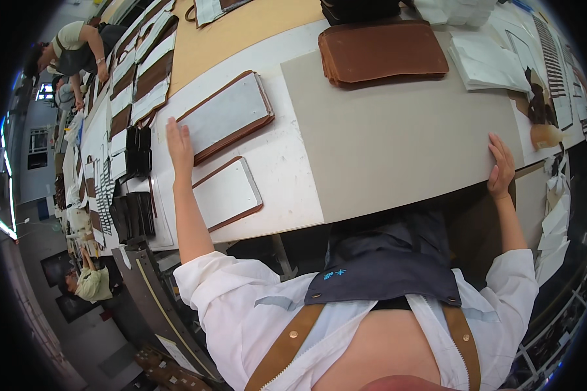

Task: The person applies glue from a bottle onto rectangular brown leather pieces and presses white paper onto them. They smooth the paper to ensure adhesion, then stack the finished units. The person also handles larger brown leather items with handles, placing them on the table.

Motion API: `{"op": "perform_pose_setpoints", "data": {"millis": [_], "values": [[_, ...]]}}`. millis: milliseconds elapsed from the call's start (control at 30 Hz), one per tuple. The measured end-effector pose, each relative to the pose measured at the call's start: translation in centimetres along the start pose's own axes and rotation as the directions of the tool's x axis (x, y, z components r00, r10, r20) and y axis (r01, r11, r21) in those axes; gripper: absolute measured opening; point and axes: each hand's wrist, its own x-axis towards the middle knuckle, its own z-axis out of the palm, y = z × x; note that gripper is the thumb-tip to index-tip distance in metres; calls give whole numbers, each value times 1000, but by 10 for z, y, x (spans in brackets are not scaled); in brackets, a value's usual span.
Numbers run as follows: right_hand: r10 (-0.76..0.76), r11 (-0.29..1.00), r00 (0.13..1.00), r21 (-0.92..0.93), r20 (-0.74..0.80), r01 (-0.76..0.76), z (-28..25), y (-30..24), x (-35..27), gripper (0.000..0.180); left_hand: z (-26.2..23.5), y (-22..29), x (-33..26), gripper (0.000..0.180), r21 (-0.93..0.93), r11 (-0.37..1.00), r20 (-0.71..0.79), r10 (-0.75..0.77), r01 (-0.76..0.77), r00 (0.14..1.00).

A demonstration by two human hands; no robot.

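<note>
Left hand (180, 140) open at left end of plate-topped leather stack (231, 107), right hand (500, 168) half-open at near-right corner of gray mat (398, 143), both empty

On the table (290, 171), with the mat (398, 140) as clock centre, a leather stack (383, 55) lies on it toward 12 o'clock, folded sheets (488, 62) between 1 and 2, the right hand (499, 168) near 4. The farther plate-topped pile (236, 139) lies at 9, the nearer pile (238, 218) at 8.

The worktop (290, 173) is evenly bright, the strip lights (4, 225) glare at far left, and edges bend strongly.
</note>
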Motion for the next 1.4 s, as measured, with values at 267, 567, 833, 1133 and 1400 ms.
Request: {"op": "perform_pose_setpoints", "data": {"millis": [267,567,833,1133,1400], "values": [[7,1000,999,-8,-46,-7,-2,-1,1,40,6,65,17,80,384,913,-10,-142,135,990],[-30,1000,997,-1,-72,30,1,1,-1,39,71,202,6,79,203,949,184,206,-242,961],[-35,999,995,-8,-96,35,6,0,-3,42,37,113,-18,79,60,998,131,-34,26,991],[-16,1000,996,-13,-91,15,4,-1,-6,41,-16,-21,-8,78,-116,848,137,-502,517,854],[-2,1000,997,-14,-82,1,4,-5,-1,39,-48,-49,26,87,-172,404,435,-787,898,437]]}}
